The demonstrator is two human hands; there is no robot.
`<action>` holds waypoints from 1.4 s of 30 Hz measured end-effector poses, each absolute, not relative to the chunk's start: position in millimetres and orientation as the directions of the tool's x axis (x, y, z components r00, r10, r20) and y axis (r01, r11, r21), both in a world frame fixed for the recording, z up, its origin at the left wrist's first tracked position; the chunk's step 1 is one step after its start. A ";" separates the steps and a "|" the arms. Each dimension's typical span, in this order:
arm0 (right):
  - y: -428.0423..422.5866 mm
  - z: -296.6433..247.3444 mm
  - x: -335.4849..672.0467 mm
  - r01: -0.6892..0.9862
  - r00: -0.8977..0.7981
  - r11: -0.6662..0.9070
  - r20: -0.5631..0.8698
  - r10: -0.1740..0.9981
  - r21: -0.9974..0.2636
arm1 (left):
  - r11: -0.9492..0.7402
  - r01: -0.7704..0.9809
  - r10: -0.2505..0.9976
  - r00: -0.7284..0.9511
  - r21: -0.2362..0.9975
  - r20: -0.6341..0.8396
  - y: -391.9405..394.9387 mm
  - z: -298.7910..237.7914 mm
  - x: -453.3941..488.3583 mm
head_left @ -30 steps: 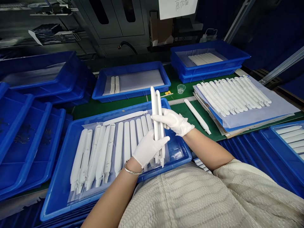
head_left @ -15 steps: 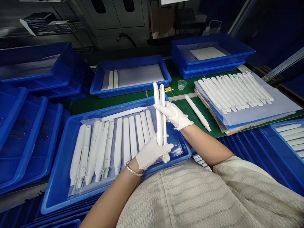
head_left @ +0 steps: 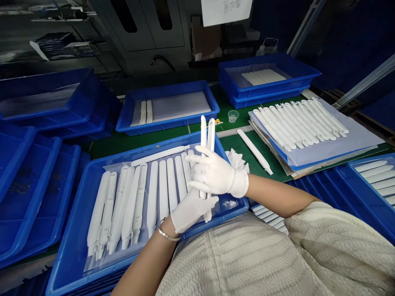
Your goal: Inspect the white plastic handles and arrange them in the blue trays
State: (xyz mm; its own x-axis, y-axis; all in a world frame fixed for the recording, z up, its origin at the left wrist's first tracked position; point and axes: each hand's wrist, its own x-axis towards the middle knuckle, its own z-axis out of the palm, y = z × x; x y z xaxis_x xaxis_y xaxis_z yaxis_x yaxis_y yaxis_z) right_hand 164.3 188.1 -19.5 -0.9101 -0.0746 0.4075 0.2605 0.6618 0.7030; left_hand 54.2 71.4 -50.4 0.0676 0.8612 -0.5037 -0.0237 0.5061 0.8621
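My left hand (head_left: 194, 210), in a white glove, is closed around the lower ends of two long white plastic shell pieces (head_left: 207, 133) that stand side by side, one showing its hollow inner side. Across the front of them lies my right hand (head_left: 212, 172), gloved too, its fingers stretched out and spread. It covers the middle of the pieces; whether it presses on them I cannot tell. Under both hands is a blue tray (head_left: 74, 230) lined with thin sheet, where similar white pieces (head_left: 152, 189) lie in a row. One piece (head_left: 160, 155) lies crosswise along the far side.
A crumpled white cloth or tissue (head_left: 237, 159) sits behind my right wrist. One white piece (head_left: 254, 151) lies on the green bench, near a clear cup (head_left: 233, 116). A sheet-covered stack (head_left: 359, 135) bears more pieces at right. Blue trays (head_left: 168, 127) stand beyond and at both sides.
My right hand has let go of the pieces' upper part and come down across their front, fingers spread. The crumpled white material now shows behind it. My left hand keeps its hold.
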 end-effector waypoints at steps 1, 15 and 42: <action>196.5 -13.6 166.0 0.252 -0.890 0.810 0.456 -0.022 0.530 | 0.489 -0.012 0.868 0.104 0.872 -0.485 67.4 -47.2 52.2; 322.8 0.5 182.1 0.400 -0.422 0.578 0.417 0.805 -0.711 | 0.518 0.092 0.832 0.175 0.850 -0.526 40.9 -43.4 37.5; 206.9 2.6 173.1 -0.076 -0.645 0.026 0.069 0.761 -0.997 | 0.376 -0.339 0.925 0.079 0.862 -0.372 87.2 -25.4 41.4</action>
